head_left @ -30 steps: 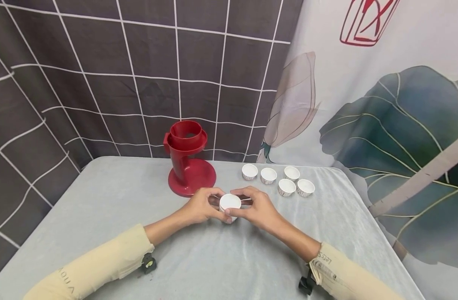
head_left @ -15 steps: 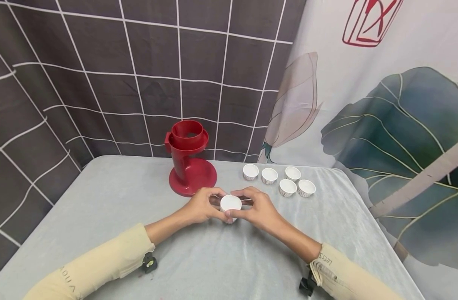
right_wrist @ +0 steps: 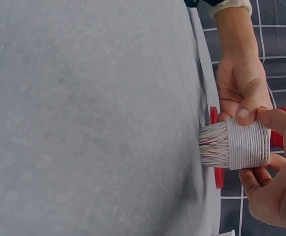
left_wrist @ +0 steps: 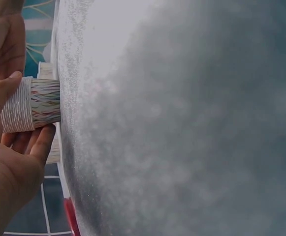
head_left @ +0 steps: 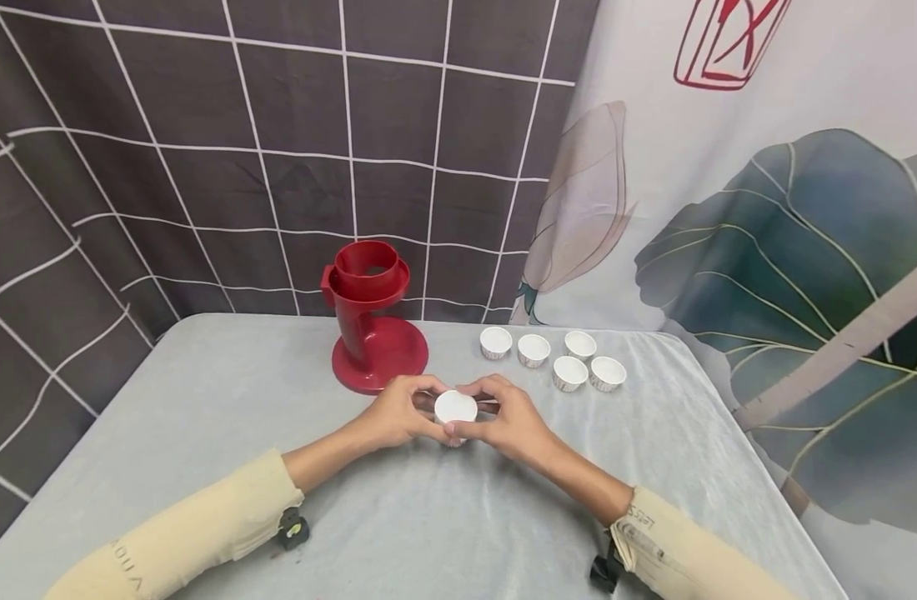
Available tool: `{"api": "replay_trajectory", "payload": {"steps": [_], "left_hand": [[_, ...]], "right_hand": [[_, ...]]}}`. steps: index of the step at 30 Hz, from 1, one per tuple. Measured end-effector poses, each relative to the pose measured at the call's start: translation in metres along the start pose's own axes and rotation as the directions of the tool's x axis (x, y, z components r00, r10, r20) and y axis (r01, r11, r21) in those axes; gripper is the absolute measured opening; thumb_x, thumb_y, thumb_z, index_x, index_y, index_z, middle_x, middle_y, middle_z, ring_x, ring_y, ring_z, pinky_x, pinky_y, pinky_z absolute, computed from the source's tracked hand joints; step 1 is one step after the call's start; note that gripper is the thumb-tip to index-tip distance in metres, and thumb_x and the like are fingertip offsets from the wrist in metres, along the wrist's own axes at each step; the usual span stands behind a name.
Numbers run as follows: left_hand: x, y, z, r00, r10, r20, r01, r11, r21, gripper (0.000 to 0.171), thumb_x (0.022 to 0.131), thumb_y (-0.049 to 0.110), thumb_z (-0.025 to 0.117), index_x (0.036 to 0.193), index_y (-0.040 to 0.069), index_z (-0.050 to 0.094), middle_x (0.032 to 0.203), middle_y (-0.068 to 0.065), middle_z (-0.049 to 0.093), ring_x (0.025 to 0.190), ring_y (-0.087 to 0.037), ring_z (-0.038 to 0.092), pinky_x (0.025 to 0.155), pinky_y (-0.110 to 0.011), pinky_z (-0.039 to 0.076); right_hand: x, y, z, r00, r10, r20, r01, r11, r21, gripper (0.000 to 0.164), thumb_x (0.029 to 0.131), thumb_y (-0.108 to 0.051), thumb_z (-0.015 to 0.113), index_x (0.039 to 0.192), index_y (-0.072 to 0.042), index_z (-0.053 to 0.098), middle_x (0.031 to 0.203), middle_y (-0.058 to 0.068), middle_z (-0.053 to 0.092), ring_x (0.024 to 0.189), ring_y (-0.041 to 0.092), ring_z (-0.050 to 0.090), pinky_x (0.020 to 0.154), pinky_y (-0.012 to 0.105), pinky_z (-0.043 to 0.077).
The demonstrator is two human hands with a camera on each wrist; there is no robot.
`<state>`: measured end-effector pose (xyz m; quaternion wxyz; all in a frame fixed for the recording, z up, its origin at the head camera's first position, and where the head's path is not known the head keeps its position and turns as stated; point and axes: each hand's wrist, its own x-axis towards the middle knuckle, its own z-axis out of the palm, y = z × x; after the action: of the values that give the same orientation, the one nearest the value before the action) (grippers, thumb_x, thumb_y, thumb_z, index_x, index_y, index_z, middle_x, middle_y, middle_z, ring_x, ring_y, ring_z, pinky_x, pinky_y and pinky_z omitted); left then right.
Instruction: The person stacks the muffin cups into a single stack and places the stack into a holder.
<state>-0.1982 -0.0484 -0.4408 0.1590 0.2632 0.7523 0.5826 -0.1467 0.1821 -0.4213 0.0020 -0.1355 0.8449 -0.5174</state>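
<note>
Hanging at far left and across the back, a dark cloth (head_left: 297,108) with a white grid backs the gray-covered table (head_left: 428,533) where we watch handwork under way. Moving right, we find a cream sleeve (head_left: 196,521) with dark lettering, a small black device (head_left: 293,528) beside its cuff, and beyond, near the table's back edge, a glossy red stand (head_left: 357,332) with a round base and a ringed top. In front of it, near the table's middle, we see the left hand (head_left: 400,410) pinching a stack of nested white cups (head_left: 456,407), thumb on the near side and fingers around the far side. The stack stands upright at the tabletop between the palms, and in the wrist views we make out its tightly layered rims above a wall of colorful streaks. From the opposite side, the right hand (head_left: 508,423) pinches the same stack, the two thumbs meeting in front. Farther back and to the right, we count five white cups (head_left: 533,352), mouths up and loosely grouped, three behind two. A second cream sleeve (head_left: 687,546) follows, another black device (head_left: 604,573) at its cuff, and at far right we see a pale hanging (head_left: 668,158) painted with large plant shapes in blue-green and muted pink.
</note>
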Motion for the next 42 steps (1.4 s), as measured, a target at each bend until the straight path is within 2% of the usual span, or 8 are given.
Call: {"api": "replay_trajectory", "payload": {"steps": [18, 29, 36, 42], "left_hand": [[-0.0058, -0.0014, -0.0060, 1.000, -0.006, -0.020, 0.006, 1.000, 0.006, 0.050, 0.081, 0.007, 0.101, 0.127, 0.006, 0.080, 0.122, -0.013, 0.081, 0.104, -0.023, 0.083, 0.095, -0.032, 0.069], [-0.0059, 0.0005, -0.0051, 1.000, -0.001, -0.015, 0.002, 1.000, 0.010, 0.048, 0.083, 0.007, 0.100, 0.127, 0.006, 0.080, 0.123, -0.014, 0.080, 0.105, -0.024, 0.084, 0.096, -0.033, 0.070], [-0.0046, 0.0005, -0.0051, 1.000, -0.001, -0.010, 0.001, 1.000, 0.026, 0.048, 0.083, 0.007, 0.099, 0.127, 0.005, 0.080, 0.123, -0.014, 0.081, 0.106, -0.024, 0.084, 0.097, -0.035, 0.070], [-0.0031, -0.0008, -0.0015, 1.000, 0.010, 0.002, -0.010, 1.000, 0.013, 0.048, 0.084, 0.006, 0.099, 0.128, 0.002, 0.079, 0.123, -0.017, 0.080, 0.106, -0.024, 0.084, 0.096, -0.034, 0.070]], "right_hand": [[0.0047, -0.0013, 0.0093, 1.000, 0.014, -0.006, -0.014, 0.999, 0.046, 0.043, 0.082, -0.014, 0.101, 0.118, -0.005, 0.078, 0.125, 0.012, 0.071, 0.124, 0.027, 0.076, 0.114, 0.039, 0.062], [0.0023, -0.0017, 0.0082, 1.000, -0.005, -0.013, 0.006, 0.999, 0.033, 0.043, 0.082, -0.014, 0.100, 0.117, -0.005, 0.078, 0.123, 0.011, 0.072, 0.119, 0.017, 0.073, 0.113, 0.036, 0.063], [0.0018, -0.0011, 0.0072, 1.000, -0.005, -0.012, 0.006, 0.999, 0.032, 0.042, 0.083, -0.014, 0.100, 0.118, -0.005, 0.078, 0.129, 0.012, 0.073, 0.124, 0.023, 0.074, 0.115, 0.038, 0.062], [-0.0015, 0.0019, 0.0054, 1.000, -0.003, -0.018, 0.003, 1.000, 0.030, 0.043, 0.083, -0.015, 0.100, 0.119, -0.005, 0.078, 0.127, 0.012, 0.073, 0.123, 0.023, 0.074, 0.115, 0.040, 0.062]]}}
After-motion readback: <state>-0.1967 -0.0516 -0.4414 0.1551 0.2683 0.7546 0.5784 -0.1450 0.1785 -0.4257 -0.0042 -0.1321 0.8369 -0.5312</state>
